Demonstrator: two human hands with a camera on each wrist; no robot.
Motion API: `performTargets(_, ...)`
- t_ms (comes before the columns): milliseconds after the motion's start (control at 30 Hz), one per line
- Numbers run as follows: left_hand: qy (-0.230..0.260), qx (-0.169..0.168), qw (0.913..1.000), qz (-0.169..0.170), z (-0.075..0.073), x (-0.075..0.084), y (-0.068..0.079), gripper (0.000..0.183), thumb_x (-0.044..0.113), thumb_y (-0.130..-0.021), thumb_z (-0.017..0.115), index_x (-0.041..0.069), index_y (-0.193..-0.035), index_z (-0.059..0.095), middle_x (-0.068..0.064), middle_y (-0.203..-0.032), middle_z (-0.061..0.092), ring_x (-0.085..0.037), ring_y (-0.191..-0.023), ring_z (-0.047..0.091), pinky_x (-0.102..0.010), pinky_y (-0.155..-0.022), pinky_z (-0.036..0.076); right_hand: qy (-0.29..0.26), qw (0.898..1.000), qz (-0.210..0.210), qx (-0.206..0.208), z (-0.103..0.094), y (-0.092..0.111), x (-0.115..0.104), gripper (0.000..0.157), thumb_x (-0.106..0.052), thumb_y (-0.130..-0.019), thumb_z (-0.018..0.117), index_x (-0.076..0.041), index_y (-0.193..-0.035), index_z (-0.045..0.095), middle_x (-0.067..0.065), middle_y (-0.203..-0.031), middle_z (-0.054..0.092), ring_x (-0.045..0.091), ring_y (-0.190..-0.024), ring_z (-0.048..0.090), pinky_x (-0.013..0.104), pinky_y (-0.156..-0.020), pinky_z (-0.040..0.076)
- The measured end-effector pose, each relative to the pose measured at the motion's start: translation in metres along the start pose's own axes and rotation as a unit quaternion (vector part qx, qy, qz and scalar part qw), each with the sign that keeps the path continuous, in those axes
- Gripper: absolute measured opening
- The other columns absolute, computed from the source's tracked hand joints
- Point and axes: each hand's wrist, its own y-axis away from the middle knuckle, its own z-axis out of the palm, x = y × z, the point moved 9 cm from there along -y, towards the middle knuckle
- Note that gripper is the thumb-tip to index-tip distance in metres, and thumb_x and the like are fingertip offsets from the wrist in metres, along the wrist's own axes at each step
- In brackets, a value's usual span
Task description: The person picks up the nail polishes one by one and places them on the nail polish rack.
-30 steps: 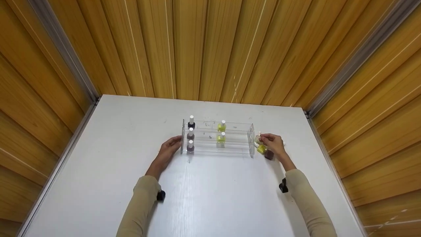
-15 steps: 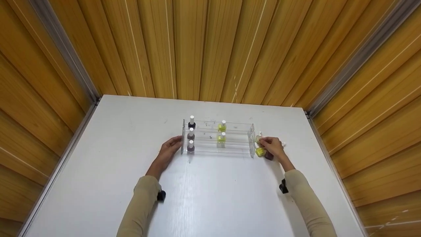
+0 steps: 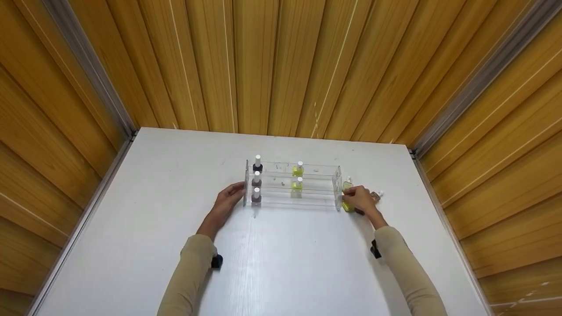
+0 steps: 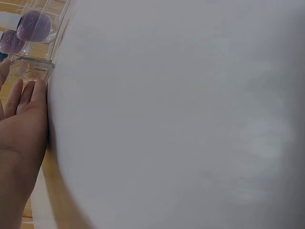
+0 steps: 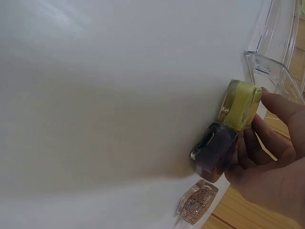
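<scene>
- The yellow nail polish bottle sits on the desk, just beside the right end of the clear rack. Our right hand has thumb and fingers narrowly spaced at it, but we cannot tell whether they pinch (its cap is hidden).
- The dark bottle crowds it, so a sideways drag could shove both; smooth glass held too near one end might slip.
- Our left hand touches the rack's left end, fingers nearly straight; pushing too hard could skid the rack and topple its upright purple bottle or others.
- Textures: blocky, round-cornered glass, glossy see-through plastic tiers, white caps.
- Farther out, we see a faceted, coppery glitter bottle, then wood-grained walls.
</scene>
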Motion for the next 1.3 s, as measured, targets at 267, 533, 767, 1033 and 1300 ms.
performTargets(267, 0.0, 0.004, 1.0, 0.001, -0.001, 0.0, -0.001, 0.045, 0.019, -0.102, 0.064, 0.008, -0.144, 0.055, -0.014, -0.153, 0.053, -0.027, -0.148, 0.044, -0.039, -0.128, 0.033, -0.02, 1.0, 0.011, 0.02, 0.0, 0.001, 0.005, 0.031, -0.017, -0.09, 0.074, 0.004, -0.112, 0.075, 0.021, -0.106, 0.077, 0.032, -0.094, 0.072, 0.03, -0.075, 0.056)
performTargets(533, -0.009, 0.007, 0.9999, -0.005, -0.002, -0.002, 0.002, 0.046, 0.022, -0.101, 0.065, 0.008, -0.144, 0.055, -0.014, -0.154, 0.052, -0.029, -0.149, 0.043, -0.04, -0.128, 0.032, -0.129, 0.99, -0.009, 0.062, -0.007, 0.008, 0.007, 0.026, -0.008, -0.091, 0.073, 0.011, -0.109, 0.072, 0.027, -0.1, 0.075, 0.01, -0.079, 0.068, 0.013, -0.061, 0.05)
performTargets(767, -0.007, -0.004, 1.0, -0.005, 0.0, -0.001, 0.001, 0.047, 0.023, -0.102, 0.065, 0.009, -0.145, 0.054, -0.013, -0.155, 0.051, -0.027, -0.149, 0.042, -0.038, -0.128, 0.032, -0.162, 0.982, 0.003, 0.094, -0.015, 0.015, 0.007, 0.03, -0.013, -0.091, 0.077, 0.006, -0.115, 0.073, 0.025, -0.11, 0.075, 0.023, -0.094, 0.074, 0.008, -0.067, 0.051)
performTargets(1033, -0.013, -0.002, 0.9999, -0.007, -0.001, 0.001, 0.0, 0.048, 0.024, -0.102, 0.065, 0.011, -0.147, 0.052, -0.012, -0.156, 0.05, -0.027, -0.15, 0.042, -0.039, -0.128, 0.031, -0.2, 0.97, 0.011, 0.136, -0.025, 0.019, 0.01, 0.032, -0.011, -0.087, 0.081, 0.007, -0.112, 0.075, 0.02, -0.104, 0.077, -0.004, -0.079, 0.064, 0.006, -0.07, 0.051)
performTargets(1300, -0.008, 0.003, 0.9999, -0.01, -0.001, 0.0, 0.0, 0.047, 0.024, -0.101, 0.066, 0.01, -0.145, 0.054, -0.012, -0.155, 0.052, -0.027, -0.149, 0.042, -0.039, -0.129, 0.03, -0.218, 0.967, 0.007, 0.132, -0.036, 0.026, -0.003, 0.029, -0.011, -0.088, 0.081, 0.005, -0.112, 0.074, 0.011, -0.098, 0.078, -0.004, -0.076, 0.065, 0.01, -0.069, 0.053)
